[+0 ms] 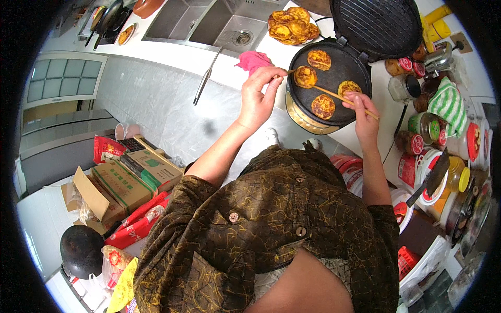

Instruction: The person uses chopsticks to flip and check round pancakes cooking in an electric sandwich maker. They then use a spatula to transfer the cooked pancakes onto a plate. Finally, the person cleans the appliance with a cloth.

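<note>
A round electric griddle (pixel 336 68) with its black lid (pixel 377 27) raised holds several browned pancakes. My left hand (pixel 261 92) grips a wooden chopstick (pixel 291 71) whose tip meets the left edge of one pancake (pixel 305 76). Between the fingers of my right hand (pixel 364 113) is another chopstick (pixel 336 95), its tip at the lower right edge of the same pancake. Close to my right fingertips lies a second pancake (pixel 348 88), partly hidden. Two others, one upper (pixel 319 60) and one lower (pixel 323 106), rest flat on the plate.
Behind the griddle, a plate of stacked pancakes (pixel 293 26) stands beside the steel sink (pixel 235 29). A pink cloth (pixel 254 61) lies on the counter edge, and tongs (pixel 207 76) jut over it. Jars (pixel 409 143) crowd the right; cardboard boxes (pixel 125 180) sit at left.
</note>
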### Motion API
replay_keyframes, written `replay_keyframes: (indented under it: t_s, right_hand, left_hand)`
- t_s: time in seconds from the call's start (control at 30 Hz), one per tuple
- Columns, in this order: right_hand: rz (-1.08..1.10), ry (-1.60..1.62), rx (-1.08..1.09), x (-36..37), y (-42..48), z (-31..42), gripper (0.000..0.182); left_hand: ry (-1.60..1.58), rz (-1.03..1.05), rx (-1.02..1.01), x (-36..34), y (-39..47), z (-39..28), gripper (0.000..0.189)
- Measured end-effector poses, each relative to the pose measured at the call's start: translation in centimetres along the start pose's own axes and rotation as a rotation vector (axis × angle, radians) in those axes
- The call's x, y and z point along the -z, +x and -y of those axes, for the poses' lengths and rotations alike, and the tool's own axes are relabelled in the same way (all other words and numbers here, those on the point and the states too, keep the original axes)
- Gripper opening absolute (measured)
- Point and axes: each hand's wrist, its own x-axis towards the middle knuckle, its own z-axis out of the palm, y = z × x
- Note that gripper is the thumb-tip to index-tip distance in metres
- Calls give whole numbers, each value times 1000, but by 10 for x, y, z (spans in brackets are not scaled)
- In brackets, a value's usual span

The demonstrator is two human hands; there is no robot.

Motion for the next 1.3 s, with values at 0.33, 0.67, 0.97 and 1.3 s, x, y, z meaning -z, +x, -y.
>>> replay_keyframes:
  t_s: [0.33, 0.67, 0.97, 1.3]
  right_hand:
    - [-4, 3, -40, -3, -2, -13, 23]
    - [-240, -200, -16, 58, -18, 25, 27]
    - [-297, -277, -25, 75, -36, 22, 27]
    - [-303, -337, -48, 79, -19, 10, 30]
  left_hand:
    - [31, 39, -36, 1, 1, -2, 10]
    - [-75, 35, -30, -6, 1, -22, 10]
    - [-198, 250, -59, -63, 2, -30, 10]
    - [-118, 252, -133, -78, 15, -30, 10]
